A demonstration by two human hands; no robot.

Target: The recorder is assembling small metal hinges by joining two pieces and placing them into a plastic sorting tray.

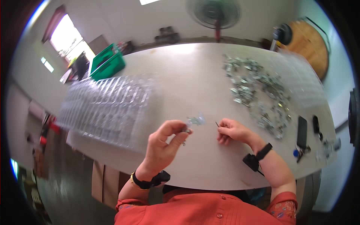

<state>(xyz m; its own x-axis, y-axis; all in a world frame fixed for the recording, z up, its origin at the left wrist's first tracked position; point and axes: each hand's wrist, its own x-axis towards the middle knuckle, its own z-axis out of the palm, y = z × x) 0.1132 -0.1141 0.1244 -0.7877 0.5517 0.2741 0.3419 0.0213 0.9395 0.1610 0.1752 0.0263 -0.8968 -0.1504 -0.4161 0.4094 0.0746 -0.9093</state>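
Above the middle of the table, my left hand (pixel 165 144) is closed in a pinch on a small shiny piece (pixel 195 120), greenish and partly see-through. Its exact kind is too blurred to make out. To its right, my right hand (pixel 234 131) has its fingers closed around a thin dark rod (pixel 216 124), whose short tip sticks out toward the left hand. The two hands are apart. Farther right lies a loose heap of small silvery metal parts (pixel 243 95), spread in a curved band.
On the left lies a clear plastic tray with ridged slots (pixel 108 108), a green crate (pixel 108 62) behind it. Another clear sheet or tray (pixel 302 80) lies far right. Near the right edge are a black phone-like slab (pixel 302 132) and keys (pixel 303 153). Beyond the table stands a fan (pixel 213 13).
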